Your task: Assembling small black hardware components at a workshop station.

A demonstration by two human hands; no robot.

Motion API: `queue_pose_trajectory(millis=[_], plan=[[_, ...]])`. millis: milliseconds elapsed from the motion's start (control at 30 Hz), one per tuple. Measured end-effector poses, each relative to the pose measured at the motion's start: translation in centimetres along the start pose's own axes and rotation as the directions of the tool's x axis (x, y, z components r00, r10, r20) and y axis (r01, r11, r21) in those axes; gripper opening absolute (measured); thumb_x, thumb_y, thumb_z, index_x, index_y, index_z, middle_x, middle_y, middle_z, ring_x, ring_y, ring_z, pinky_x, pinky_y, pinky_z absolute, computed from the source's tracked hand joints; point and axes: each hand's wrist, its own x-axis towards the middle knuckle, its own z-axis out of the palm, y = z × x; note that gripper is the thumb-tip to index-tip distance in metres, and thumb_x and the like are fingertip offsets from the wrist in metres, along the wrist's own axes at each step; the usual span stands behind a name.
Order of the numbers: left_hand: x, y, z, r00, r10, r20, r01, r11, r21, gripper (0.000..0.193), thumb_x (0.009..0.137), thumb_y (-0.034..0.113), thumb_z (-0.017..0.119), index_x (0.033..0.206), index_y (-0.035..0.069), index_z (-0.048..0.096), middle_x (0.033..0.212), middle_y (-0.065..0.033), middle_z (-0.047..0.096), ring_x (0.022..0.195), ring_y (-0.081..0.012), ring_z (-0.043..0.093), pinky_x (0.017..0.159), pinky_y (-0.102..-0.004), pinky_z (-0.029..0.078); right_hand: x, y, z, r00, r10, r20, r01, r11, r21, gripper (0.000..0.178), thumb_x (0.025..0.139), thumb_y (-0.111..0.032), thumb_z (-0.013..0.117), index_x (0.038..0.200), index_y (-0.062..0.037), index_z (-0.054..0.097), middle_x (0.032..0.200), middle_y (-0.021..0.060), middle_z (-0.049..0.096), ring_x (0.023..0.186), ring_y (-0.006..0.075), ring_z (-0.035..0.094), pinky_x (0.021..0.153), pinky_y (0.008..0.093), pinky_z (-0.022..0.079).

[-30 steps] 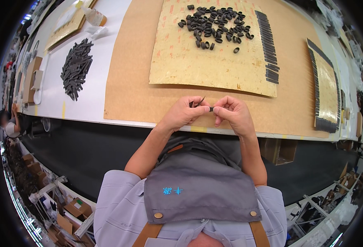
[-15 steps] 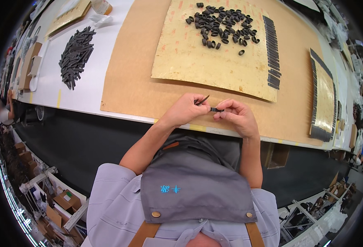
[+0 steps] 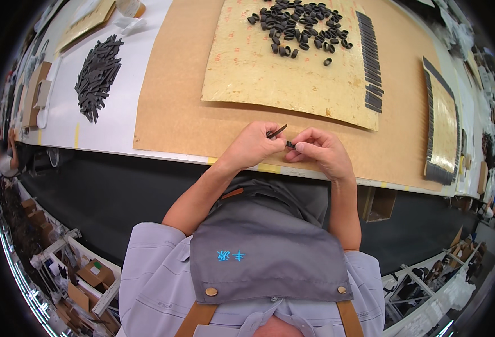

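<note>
Just above the table's front edge, my two hands meet fingertip to fingertip. A thin black strip sticks up from the closed fingers of my left hand. Between the hands is a small black piece, pinched by thumb and fingers of my right hand and touching the left fingertips. Fingers cover most of it, so its full shape is hidden. Beyond them, small black loops lie heaped on a yellowish board. Flat black strips line that board's right edge.
A pile of black strips lies on the white tabletop at left. Brown sheeting covers the middle. At right stands another yellowish board edged with black strips. Cardboard boxes sit at the far left.
My right fingers have closed in toward the left ones, covering more of the small black piece. The whole view has shifted slightly; the piles and boards look the same.
</note>
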Motion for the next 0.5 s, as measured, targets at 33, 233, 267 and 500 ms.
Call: queue_pose_trajectory(millis=[33, 233, 267, 500], plan=[[0.1, -0.1, 0.0, 1.000, 0.000, 0.002, 0.000, 1.000, 0.001, 0.018, 0.081, 0.018, 0.062, 0.076, 0.001, 0.059, 0.067, 0.0059, 0.046, 0.063, -0.0024, 0.038, 0.054, -0.0202, 0.032, 0.0, 0.1, 0.1, 1.000, -0.002, -0.019, 0.002, 1.000, -0.009, 0.011, 0.085, -0.004, 0.060, 0.093, 0.0038, 0.058, 0.083, 0.0125, 0.065, 0.078, 0.0172, 0.066, 0.071, 0.0256, 0.054], [0.2, 0.2, 0.1, 1.000, -0.001, -0.004, 0.001, 1.000, 0.012, 0.017, 0.081, 0.017, 0.061, 0.074, 0.002, 0.057, 0.066, 0.0068, 0.044, 0.062, -0.0022, 0.036, 0.053, -0.0207, 0.030, 0.5, 1.0, 0.6, 0.990, -0.090, -0.106, 0.083, 0.994, -0.065, 0.009, 0.084, -0.003, 0.061, 0.089, 0.0021, 0.056, 0.080, 0.0084, 0.063, 0.072, 0.0140, 0.065, 0.067, 0.0240, 0.053], [0.1, 0.3, 0.1, 1.000, -0.009, -0.009, 0.009, 1.000, 0.014, 0.017, 0.081, 0.017, 0.061, 0.074, 0.003, 0.057, 0.065, 0.0069, 0.044, 0.062, -0.0022, 0.036, 0.053, -0.0207, 0.030, 0.5, 1.0, 0.7, 0.987, -0.106, -0.119, 0.097, 0.992, -0.078, 0.009, 0.084, -0.003, 0.061, 0.089, 0.0017, 0.055, 0.079, 0.0071, 0.062, 0.071, 0.0131, 0.065, 0.066, 0.0236, 0.052], [0.1, 0.2, 0.1, 1.000, 0.004, -0.029, -0.003, 1.000, 0.021, 0.016, 0.080, 0.017, 0.061, 0.073, 0.003, 0.057, 0.065, 0.0073, 0.043, 0.062, -0.0023, 0.035, 0.053, -0.0208, 0.029, 0.7, 1.1, 0.9, 0.983, -0.114, -0.142, 0.104, 0.992, -0.076, 0.009, 0.084, -0.003, 0.061, 0.088, -0.0002, 0.054, 0.076, 0.0063, 0.061, 0.068, 0.0122, 0.063, 0.065, 0.0230, 0.051]])
